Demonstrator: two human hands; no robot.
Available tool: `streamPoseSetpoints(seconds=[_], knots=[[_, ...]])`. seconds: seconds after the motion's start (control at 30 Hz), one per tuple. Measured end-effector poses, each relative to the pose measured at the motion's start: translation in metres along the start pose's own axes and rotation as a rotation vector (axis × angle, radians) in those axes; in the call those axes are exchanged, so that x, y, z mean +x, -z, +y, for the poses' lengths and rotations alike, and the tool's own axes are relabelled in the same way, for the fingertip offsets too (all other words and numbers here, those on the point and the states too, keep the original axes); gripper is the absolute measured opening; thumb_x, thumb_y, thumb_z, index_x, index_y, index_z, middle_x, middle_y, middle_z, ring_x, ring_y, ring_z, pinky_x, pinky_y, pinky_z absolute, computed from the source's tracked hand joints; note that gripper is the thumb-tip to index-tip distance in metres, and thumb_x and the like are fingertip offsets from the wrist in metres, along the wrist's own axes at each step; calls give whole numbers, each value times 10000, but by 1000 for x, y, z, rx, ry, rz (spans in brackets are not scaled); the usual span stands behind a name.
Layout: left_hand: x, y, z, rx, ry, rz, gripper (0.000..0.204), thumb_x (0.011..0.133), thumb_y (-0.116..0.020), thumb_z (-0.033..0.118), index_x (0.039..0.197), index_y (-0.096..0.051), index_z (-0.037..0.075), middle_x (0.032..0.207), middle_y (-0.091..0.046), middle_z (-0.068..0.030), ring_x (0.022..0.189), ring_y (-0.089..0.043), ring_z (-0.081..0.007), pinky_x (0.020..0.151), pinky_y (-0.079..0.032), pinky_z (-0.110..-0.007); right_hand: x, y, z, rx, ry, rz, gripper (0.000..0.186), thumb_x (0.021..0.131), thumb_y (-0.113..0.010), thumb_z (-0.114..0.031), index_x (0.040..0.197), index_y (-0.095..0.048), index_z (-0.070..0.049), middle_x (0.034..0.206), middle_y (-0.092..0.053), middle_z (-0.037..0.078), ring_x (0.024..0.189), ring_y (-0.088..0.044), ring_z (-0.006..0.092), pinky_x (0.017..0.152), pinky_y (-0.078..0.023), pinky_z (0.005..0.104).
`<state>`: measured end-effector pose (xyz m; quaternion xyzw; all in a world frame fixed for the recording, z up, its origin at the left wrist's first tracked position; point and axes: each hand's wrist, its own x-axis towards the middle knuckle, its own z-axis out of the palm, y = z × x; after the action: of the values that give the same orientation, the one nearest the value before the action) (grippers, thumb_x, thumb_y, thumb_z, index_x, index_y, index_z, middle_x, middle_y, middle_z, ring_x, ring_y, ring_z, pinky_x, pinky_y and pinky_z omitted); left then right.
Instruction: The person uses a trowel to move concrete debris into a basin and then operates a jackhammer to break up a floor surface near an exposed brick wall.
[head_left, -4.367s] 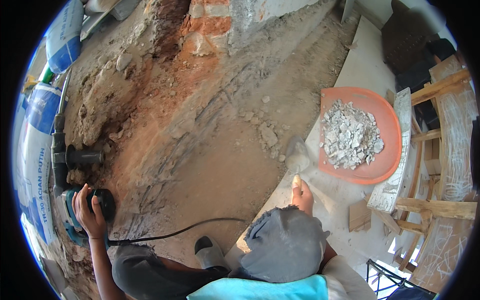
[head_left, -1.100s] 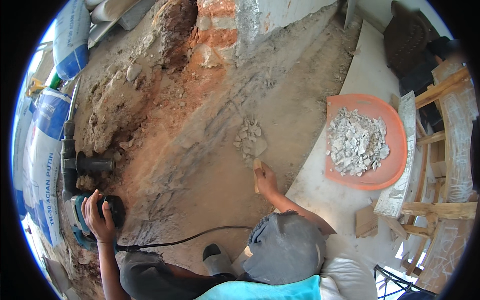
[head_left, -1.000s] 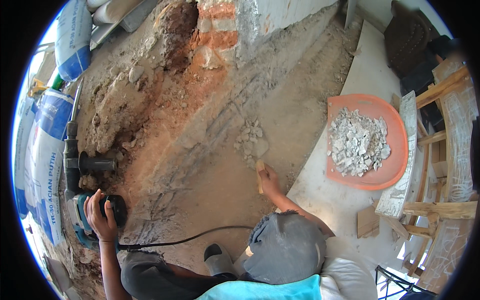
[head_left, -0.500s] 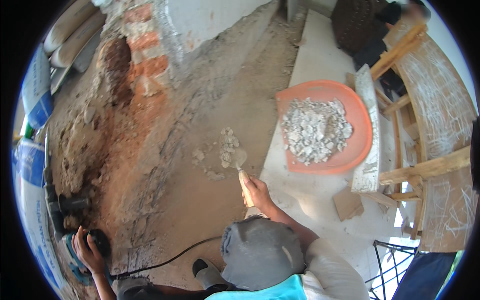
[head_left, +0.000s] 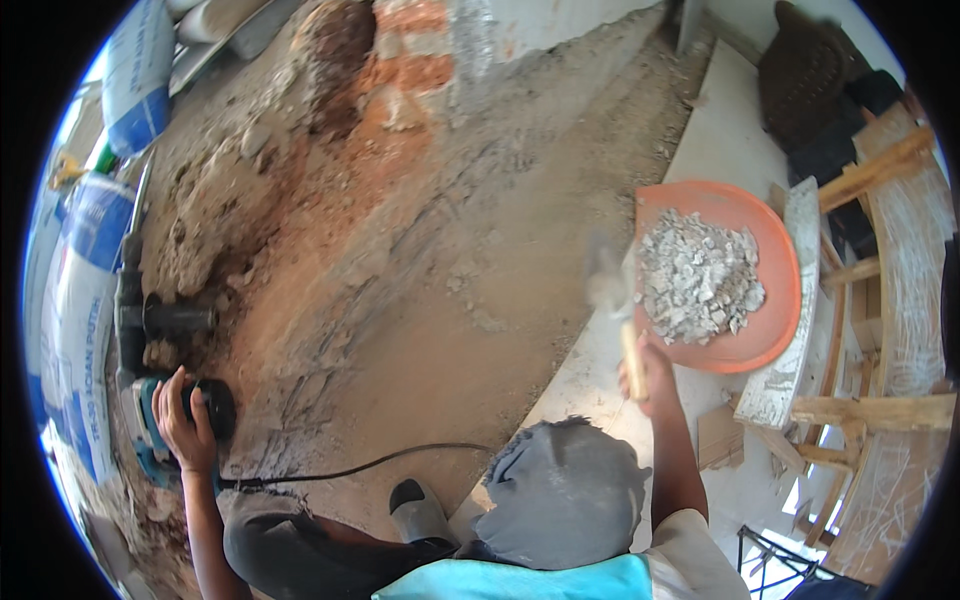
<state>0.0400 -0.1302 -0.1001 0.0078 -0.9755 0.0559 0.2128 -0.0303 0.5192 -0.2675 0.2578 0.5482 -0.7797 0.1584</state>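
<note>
My right hand [head_left: 655, 378] is closed round the wooden handle of a trowel [head_left: 634, 365]. The trowel's blade is smeared by motion and carries pale lumps. It is just left of an orange scoop-shaped pan [head_left: 778, 300], over the pale floor strip. Grey-white rubble [head_left: 700, 278] is heaped in the pan. At the far left, my left hand [head_left: 186, 428] rests on the teal and black body of a demolition hammer [head_left: 150, 425], its fingers spread over the housing. The hammer lies on the ground, its long bit pointing away from me.
Blue and white sacks [head_left: 85, 310] line the left edge. Broken earth and exposed brick [head_left: 410, 70] are beside the wall. A black cable [head_left: 370, 463] crosses the ground near my foot. Wooden framing [head_left: 880, 410] and a pale board [head_left: 785, 310] stand right of the pan.
My right hand has carried the trowel rightward from the dusty ground to the pan's left edge. The small rubble pile on the ground is mostly gone. My left hand stays on the hammer.
</note>
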Motion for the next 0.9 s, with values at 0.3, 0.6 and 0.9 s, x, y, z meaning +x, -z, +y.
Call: streamPoseSetpoints(seconds=[0.3,0.6,0.9], knots=[[-5,3,2,5,17,27,363,941,-499,217,1216,-576,-6,989,-656,-142,989,-617,-294,1072,-341,-448,-3,-66,61,-442,-195,-533,432,968,-571,-351,1176,-629,23,901,-685,102,742,-628,113,622,-502,259],[-3,5,5,-6,23,36,364,936,-507,213,1218,-574,-8,991,-655,-139,987,-614,-293,1070,-345,-448,37,-62,59,-62,-452,-414,495,917,-589,-497,1036,-568,-17,686,-594,113,446,-563,163,374,-472,303],[-1,3,5,-2,15,36,362,937,-509,217,1222,-572,2,990,-653,-135,984,-613,-301,1065,-349,-455,71,-80,73,2,-459,-363,491,923,-560,-526,1011,-545,-43,705,-585,98,469,-557,162,374,-449,298]])
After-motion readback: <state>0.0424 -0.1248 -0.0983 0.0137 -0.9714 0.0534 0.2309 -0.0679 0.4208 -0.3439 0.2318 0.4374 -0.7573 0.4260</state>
